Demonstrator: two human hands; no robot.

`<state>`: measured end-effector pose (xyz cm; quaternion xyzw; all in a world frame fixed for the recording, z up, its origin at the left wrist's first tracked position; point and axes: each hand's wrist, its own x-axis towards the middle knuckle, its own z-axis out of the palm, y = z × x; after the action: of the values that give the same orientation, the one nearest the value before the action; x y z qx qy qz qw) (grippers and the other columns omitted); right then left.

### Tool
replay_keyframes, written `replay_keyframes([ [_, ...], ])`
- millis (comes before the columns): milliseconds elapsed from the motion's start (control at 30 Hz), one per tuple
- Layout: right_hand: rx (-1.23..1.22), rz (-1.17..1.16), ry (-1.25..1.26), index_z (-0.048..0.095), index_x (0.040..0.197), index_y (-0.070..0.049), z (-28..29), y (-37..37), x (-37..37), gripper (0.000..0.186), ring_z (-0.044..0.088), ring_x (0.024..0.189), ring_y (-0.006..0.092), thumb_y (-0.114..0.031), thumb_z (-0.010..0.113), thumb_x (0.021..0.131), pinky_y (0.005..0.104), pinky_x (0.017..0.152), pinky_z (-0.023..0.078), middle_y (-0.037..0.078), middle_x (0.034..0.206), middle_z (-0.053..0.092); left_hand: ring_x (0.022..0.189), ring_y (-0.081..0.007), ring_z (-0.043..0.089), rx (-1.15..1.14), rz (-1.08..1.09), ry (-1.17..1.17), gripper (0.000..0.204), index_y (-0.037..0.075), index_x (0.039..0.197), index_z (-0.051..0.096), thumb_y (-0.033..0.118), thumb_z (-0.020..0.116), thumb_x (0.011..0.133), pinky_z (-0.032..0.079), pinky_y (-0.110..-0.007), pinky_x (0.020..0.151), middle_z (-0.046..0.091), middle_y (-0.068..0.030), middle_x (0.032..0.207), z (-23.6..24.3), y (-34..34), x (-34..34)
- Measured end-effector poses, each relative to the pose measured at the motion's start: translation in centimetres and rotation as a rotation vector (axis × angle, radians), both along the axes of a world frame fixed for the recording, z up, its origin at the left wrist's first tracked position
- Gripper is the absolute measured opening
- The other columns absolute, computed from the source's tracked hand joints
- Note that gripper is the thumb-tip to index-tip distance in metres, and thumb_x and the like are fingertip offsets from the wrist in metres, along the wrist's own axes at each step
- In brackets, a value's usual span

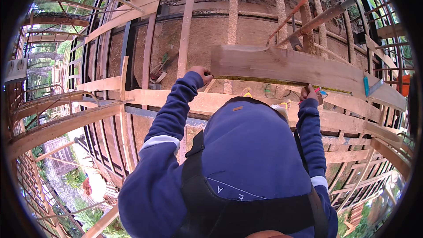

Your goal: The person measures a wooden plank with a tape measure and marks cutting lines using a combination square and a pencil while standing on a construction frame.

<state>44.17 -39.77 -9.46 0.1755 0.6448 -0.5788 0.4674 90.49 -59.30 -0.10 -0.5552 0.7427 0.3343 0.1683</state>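
A wide brown board (pixel 282 64) lies crosswise in front of me. Along its near edge runs the yellow blade of a tape measure (pixel 260 79). At the board's left end, my left hand (pixel 202 74) is closed on the end of the tape. My right hand (pixel 309 93) is closed at the near edge farther right, beside the blade. A thin red stick, like a pencil (pixel 317 90), shows between its fingers. Past that hand the blade goes on a short way. A square with a blue handle (pixel 366 87) rests on the board's right part.
Light wooden beams (pixel 176 98) and upright slats (pixel 186 35) form an open frame around me, with brown ground below. A rusty metal bar (pixel 315 20) slants down behind the board. Heavier timbers (pixel 66 121) stick in from the left. A foot in a yellow-strapped sandal (pixel 284 105) shows beneath me.
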Motion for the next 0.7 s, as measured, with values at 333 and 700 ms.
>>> replay_keyframes([
  [333, -0.049, -0.011, -0.006, 0.048, 0.072, -0.015, -2.3, 0.8, -0.7, 0.028, 0.032, 0.038, 0.0126, -0.032, 0.064, 0.088, 0.0284, 0.035, 0.023, -0.001, 0.051, 0.040, 0.088, -0.0300, 0.067, -0.001, -0.052, 0.065, 0.034, 0.011, 0.102, 0.071, 0.036, 0.064, 0.081, 0.052, -0.037, 0.079, 0.069, -0.0147, 0.093, -1.3, -0.7, 0.9],
  [700, -0.020, -0.102, 0.010, 0.041, 0.079, -0.018, -0.3, 0.2, 0.2, 0.031, 0.037, 0.036, 0.0139, -0.028, 0.069, 0.085, 0.0288, 0.034, 0.025, -0.002, 0.050, 0.036, 0.081, -0.0336, 0.066, -0.201, -0.139, 0.172, 0.025, 0.006, 0.090, 0.069, 0.030, 0.065, 0.081, 0.052, -0.040, 0.073, 0.067, -0.0179, 0.083, -1.5, 0.7, -0.5],
])
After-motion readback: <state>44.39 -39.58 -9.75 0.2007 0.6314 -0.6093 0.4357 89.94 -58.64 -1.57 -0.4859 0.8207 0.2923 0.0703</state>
